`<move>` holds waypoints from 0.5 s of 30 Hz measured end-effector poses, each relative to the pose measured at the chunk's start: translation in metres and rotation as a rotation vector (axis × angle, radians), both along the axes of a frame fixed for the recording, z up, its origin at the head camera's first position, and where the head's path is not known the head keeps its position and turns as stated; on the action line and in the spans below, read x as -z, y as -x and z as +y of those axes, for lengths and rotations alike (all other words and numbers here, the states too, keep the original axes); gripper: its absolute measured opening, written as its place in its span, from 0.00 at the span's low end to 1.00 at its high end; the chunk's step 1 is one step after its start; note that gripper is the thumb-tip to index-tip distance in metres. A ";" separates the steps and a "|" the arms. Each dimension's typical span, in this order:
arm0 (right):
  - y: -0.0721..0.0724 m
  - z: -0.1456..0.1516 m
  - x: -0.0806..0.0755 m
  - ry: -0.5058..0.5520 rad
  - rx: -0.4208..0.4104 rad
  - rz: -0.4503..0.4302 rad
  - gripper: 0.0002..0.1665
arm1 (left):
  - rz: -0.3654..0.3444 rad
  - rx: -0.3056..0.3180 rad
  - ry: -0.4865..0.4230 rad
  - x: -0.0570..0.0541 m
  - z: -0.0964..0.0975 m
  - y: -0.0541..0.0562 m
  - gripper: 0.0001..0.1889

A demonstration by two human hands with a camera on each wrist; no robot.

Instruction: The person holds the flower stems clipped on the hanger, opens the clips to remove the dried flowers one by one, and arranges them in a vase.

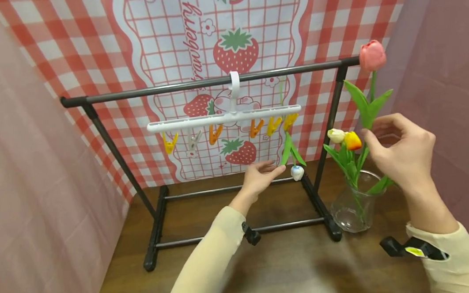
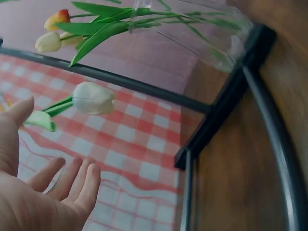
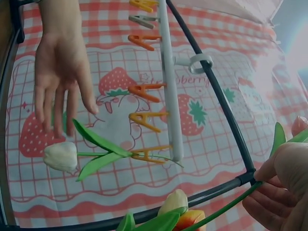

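Observation:
A pink tulip [image 1: 372, 56] stands upright in my right hand [image 1: 407, 150], its stem [image 3: 231, 207] pinched between thumb and fingers above the glass vase [image 1: 355, 217]. From the end yellow clip [image 3: 149, 154] of the white hanger [image 1: 201, 121], a white tulip [image 3: 60, 156] hangs head down. Beside that bloom is my left hand [image 1: 258, 178], with its fingers extended and holding nothing; the left wrist view shows a gap between the fingers and the white petals [image 2: 94, 98]. An orange-yellow tulip [image 1: 352, 141] and a cream one [image 1: 336, 135] lean in the vase.
The hanger hooks over the top bar [image 1: 156, 89] of a black rack on a wooden table [image 1: 280, 268]. Several other yellow, orange and grey clips, such as an orange clip [image 1: 215, 134], dangle from it. A strawberry-print checkered cloth [image 1: 90, 43] hangs behind.

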State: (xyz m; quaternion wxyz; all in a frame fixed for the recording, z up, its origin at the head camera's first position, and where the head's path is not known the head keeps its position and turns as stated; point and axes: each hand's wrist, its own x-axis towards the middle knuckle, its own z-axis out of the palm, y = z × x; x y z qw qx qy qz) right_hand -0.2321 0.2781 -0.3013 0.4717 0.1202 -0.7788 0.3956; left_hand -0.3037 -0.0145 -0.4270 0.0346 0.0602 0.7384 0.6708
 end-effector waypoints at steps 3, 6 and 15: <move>0.001 0.004 0.003 0.007 0.023 -0.001 0.12 | -0.070 0.026 -0.055 0.003 0.014 0.006 0.32; 0.003 0.007 0.007 -0.004 0.049 -0.002 0.12 | -0.101 0.017 -0.047 0.004 0.025 0.008 0.33; 0.009 0.015 0.024 -0.016 0.124 -0.055 0.13 | -0.104 0.023 -0.095 0.002 0.049 0.005 0.19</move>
